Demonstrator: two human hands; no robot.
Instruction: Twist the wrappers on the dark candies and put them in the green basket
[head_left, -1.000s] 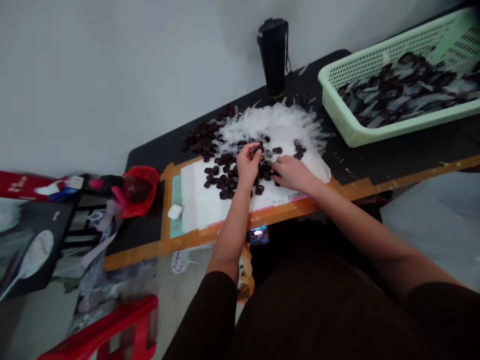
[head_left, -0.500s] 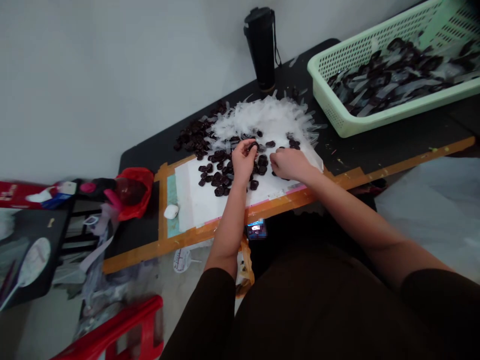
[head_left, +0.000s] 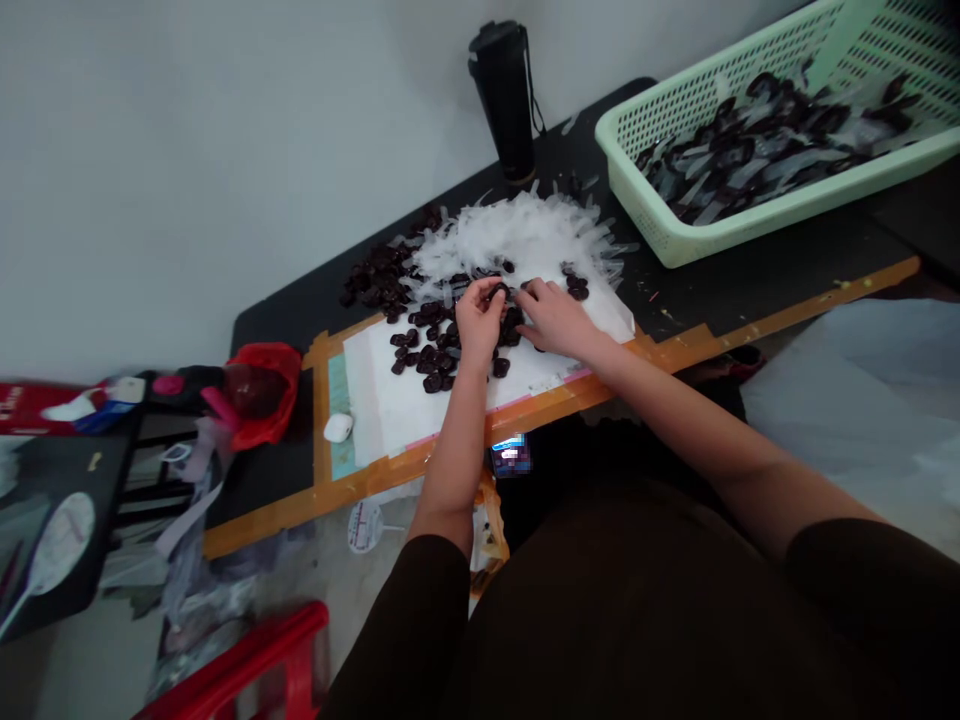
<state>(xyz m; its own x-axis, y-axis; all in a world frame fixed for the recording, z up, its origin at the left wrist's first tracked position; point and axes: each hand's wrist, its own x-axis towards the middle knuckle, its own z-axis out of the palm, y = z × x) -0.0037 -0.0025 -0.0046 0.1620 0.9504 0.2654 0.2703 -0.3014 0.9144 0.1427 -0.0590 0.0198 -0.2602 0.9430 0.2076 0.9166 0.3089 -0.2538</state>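
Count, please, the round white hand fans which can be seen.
2. One fan is at the far left of the picture; the other fan shows below the front edge of the worktable. More may be hidden.

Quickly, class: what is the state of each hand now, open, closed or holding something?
Left hand: closed, holding a dark piece.
Right hand: partly curled; grip cannot be told.

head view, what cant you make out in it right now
In the head view:
Right hand: whether it holds anything, too small and blurred.
Dark pieces: any beneath the left hand, hidden by it.
Basket: its right end, cut off by the right edge.
Screen: details, pixelated.
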